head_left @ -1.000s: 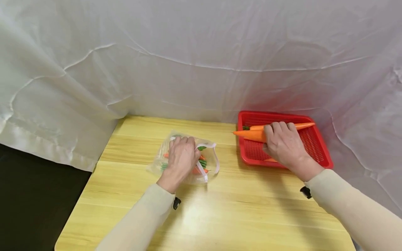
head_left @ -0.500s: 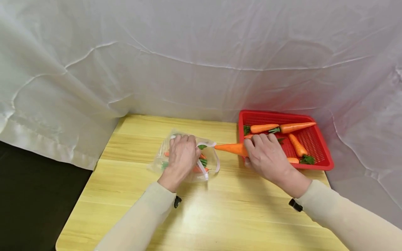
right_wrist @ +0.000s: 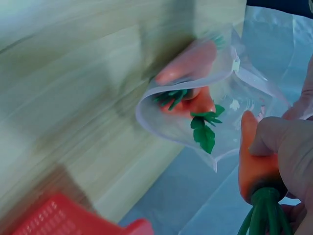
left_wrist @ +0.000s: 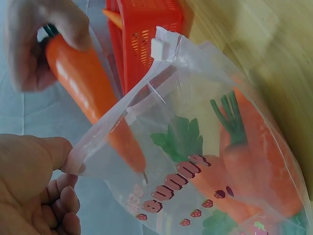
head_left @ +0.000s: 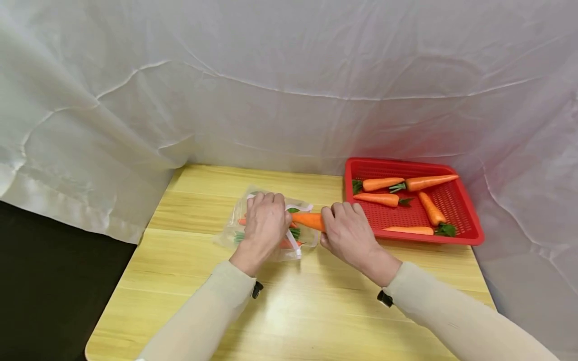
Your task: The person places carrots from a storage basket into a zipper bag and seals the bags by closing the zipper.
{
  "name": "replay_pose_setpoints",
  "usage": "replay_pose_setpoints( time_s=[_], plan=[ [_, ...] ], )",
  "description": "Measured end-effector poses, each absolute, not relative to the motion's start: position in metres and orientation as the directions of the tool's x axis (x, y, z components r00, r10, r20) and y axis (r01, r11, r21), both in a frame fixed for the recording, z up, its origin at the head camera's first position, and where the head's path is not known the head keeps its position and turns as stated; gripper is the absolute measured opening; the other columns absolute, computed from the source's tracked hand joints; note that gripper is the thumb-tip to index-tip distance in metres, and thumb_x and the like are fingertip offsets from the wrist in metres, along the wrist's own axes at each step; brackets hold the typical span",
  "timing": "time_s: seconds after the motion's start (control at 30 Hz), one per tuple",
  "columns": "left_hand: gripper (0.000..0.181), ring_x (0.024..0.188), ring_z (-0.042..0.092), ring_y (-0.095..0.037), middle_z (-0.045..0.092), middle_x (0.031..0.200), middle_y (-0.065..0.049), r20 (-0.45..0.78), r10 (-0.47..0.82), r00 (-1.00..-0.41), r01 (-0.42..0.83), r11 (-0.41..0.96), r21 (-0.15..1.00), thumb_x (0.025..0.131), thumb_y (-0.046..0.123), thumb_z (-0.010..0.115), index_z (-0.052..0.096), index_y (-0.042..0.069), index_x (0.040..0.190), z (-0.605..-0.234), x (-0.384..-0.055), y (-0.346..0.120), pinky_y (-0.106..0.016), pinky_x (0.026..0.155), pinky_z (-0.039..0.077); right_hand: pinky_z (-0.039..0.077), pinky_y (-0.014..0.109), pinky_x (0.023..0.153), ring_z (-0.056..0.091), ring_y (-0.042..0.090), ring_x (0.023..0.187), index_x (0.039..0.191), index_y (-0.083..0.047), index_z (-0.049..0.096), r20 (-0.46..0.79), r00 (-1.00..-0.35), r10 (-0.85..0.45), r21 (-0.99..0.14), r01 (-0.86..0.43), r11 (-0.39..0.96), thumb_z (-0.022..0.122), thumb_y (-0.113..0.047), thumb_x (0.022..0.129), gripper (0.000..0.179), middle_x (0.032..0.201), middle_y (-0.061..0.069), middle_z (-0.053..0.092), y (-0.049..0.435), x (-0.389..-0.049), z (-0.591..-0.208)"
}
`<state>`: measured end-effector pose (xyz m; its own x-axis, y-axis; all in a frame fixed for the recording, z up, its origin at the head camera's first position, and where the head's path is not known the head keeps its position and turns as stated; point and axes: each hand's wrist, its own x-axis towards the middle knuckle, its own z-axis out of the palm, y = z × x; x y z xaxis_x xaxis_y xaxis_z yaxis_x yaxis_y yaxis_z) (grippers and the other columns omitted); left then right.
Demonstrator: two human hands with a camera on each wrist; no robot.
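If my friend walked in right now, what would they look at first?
Probably the bright red plastic basket at the right side of the table, with five orange carrots inside. Next, the carrot in the right-hand grip, its tip at the mouth of a see-through zip bag printed "BUNNY", which the left-hand grip pinches.

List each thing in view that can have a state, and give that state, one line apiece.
Bag: unzipped, mouth open
Slider: at one end of the zip
Bagged carrots: visible through the plastic
Held carrot: raised, tip at the bag's mouth
Basket: upright, open-topped
Basket carrots: five visible, lying loose
Left hand: pinching the bag's edge
Right hand: gripping the held carrot
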<state>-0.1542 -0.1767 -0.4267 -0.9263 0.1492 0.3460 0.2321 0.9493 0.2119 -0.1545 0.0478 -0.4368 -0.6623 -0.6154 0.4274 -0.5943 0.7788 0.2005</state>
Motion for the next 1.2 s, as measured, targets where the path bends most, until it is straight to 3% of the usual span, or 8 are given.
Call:
replay_pose_setpoints(
  time_s=[0.2, 0.43, 0.73, 0.93, 1.03, 1.2],
  plan=[
    [0.016, 0.074, 0.046, -0.025, 0.052, 0.071, -0.003, 0.334, 0.156, -0.93, 0.231, 0.952, 0.2, 0.085, 0.011, 0.07, 0.055, 0.011, 0.078, -0.427, -0.156, -0.173, -0.037, 0.075, 0.036, 0.042, 0.043, 0.065, 0.056, 0.032, 0.071, 0.094, -0.004, 0.053, 0.445, -0.703, -0.554, 0.154, -0.55, 0.821, 0.076, -0.031, 0.083, 0.037, 0.079, 0.011, 0.056, 0.025, -0.166, -0.453],
    [0.021, 0.071, 0.046, -0.025, 0.051, 0.069, -0.002, 0.348, 0.179, -0.92, 0.247, 0.956, 0.16, 0.084, 0.014, 0.075, 0.056, 0.01, 0.076, -0.428, -0.155, -0.168, -0.035, 0.07, 0.032, 0.045, 0.044, 0.067, 0.059, 0.033, 0.074, 0.096, -0.005, 0.052, 0.493, -0.742, -0.454, 0.003, -0.521, 0.854, 0.078, -0.042, 0.093, 0.045, 0.081, 0.011, 0.057, -0.002, -0.18, -0.482],
    [0.025, 0.072, 0.046, -0.025, 0.053, 0.07, -0.002, 0.326, 0.185, -0.927, 0.255, 0.949, 0.187, 0.084, 0.014, 0.078, 0.054, 0.011, 0.076, -0.428, -0.156, -0.166, -0.034, 0.07, 0.032, 0.05, 0.045, 0.066, 0.056, 0.033, 0.074, 0.098, -0.003, 0.048, 0.617, -0.708, -0.342, -0.183, -0.553, 0.813, 0.088, -0.032, 0.086, 0.051, 0.099, 0.018, 0.055, -0.015, -0.192, -0.509],
    [0.025, 0.073, 0.049, -0.025, 0.056, 0.072, -0.003, 0.312, 0.179, -0.933, 0.244, 0.952, 0.183, 0.087, 0.018, 0.079, 0.057, 0.01, 0.078, -0.428, -0.157, -0.166, -0.035, 0.07, 0.036, 0.058, 0.044, 0.07, 0.062, 0.034, 0.081, 0.103, -0.001, 0.047, 0.574, -0.743, -0.344, -0.322, -0.591, 0.74, 0.085, -0.02, 0.089, 0.044, 0.111, 0.021, 0.052, -0.019, -0.194, -0.518],
    [0.022, 0.074, 0.049, -0.026, 0.056, 0.073, -0.003, 0.296, 0.164, -0.941, 0.228, 0.953, 0.198, 0.089, 0.018, 0.075, 0.057, 0.011, 0.078, -0.428, -0.157, -0.167, -0.036, 0.07, 0.037, 0.06, 0.042, 0.076, 0.063, 0.032, 0.089, 0.107, -0.001, 0.051, 0.531, -0.757, -0.38, -0.339, -0.601, 0.723, 0.082, -0.009, 0.09, 0.036, 0.116, 0.02, 0.054, -0.016, -0.193, -0.521],
    [0.022, 0.076, 0.05, -0.026, 0.055, 0.073, -0.003, 0.284, 0.157, -0.946, 0.223, 0.95, 0.218, 0.09, 0.019, 0.073, 0.056, 0.011, 0.079, -0.429, -0.158, -0.167, -0.037, 0.071, 0.036, 0.056, 0.044, 0.085, 0.061, 0.031, 0.095, 0.108, 0.0, 0.058, 0.535, -0.743, -0.403, -0.269, -0.602, 0.752, 0.08, -0.007, 0.088, 0.03, 0.108, 0.016, 0.058, -0.006, -0.192, -0.526]
  ],
)
